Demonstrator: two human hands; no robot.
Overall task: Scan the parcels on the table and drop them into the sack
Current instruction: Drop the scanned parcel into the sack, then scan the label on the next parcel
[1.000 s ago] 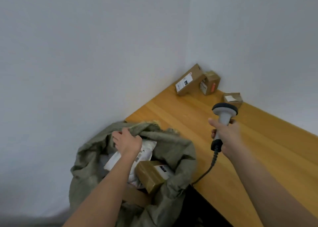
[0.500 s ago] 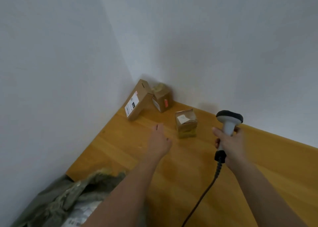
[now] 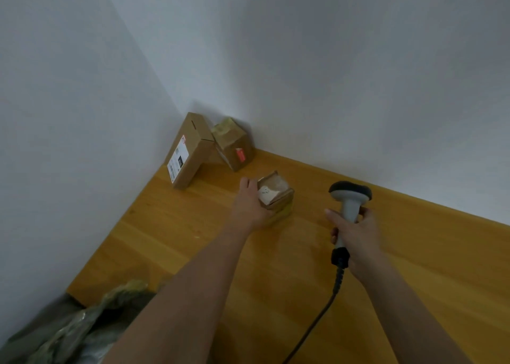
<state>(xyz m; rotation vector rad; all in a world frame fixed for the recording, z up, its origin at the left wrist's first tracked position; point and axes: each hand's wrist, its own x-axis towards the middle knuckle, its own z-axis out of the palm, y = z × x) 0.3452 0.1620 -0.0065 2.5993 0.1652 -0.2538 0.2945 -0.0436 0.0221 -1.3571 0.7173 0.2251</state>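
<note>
Parcels wait at the desk [image 3: 414, 267] corner: a small box [image 3: 277, 196] nearest me, two more, a long carton [image 3: 187, 154] and a taped carton [image 3: 234, 145], leaning against the walls. My left hand [image 3: 249, 206] wraps the small box's near side, I judge to lift its pale label toward the scanner [image 3: 348, 206], which my right hand [image 3: 356, 236] grips by the handle, head poised close by. How far the left fingers curl behind the box is hidden. Only the sack [image 3: 63, 333] rim shows, bottom left; label print is unreadable.
</note>
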